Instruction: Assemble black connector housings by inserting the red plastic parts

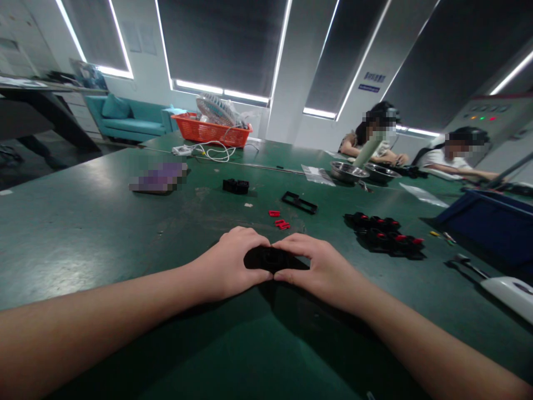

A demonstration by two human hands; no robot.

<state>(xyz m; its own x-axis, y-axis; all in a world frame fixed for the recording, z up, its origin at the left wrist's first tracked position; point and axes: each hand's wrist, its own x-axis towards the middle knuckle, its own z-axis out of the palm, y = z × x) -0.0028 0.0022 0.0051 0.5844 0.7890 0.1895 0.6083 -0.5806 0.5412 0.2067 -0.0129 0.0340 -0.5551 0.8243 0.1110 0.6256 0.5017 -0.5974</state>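
Observation:
Both hands meet around a dark black plastic part [270,258] low over the green table [137,233]. My left hand [233,258] curls round its left side, thumb and fingers closed on it. On the other side my right hand [322,266] grips it the same way, with the fingertips of both hands touching. Much of the part is hidden by the fingers and shadow, so its exact kind is unclear. Just beyond lie small red plastic clips [282,224], a black rectangular frame [298,203] and a black block-shaped part [235,186].
At right sit several black parts with red pieces [381,234], a blue bin [487,228] and a white-handled tool [508,294]. Farther back are a phone-like purple object [160,178], an orange basket [210,132], metal bowls [348,172] and two people seated across the table.

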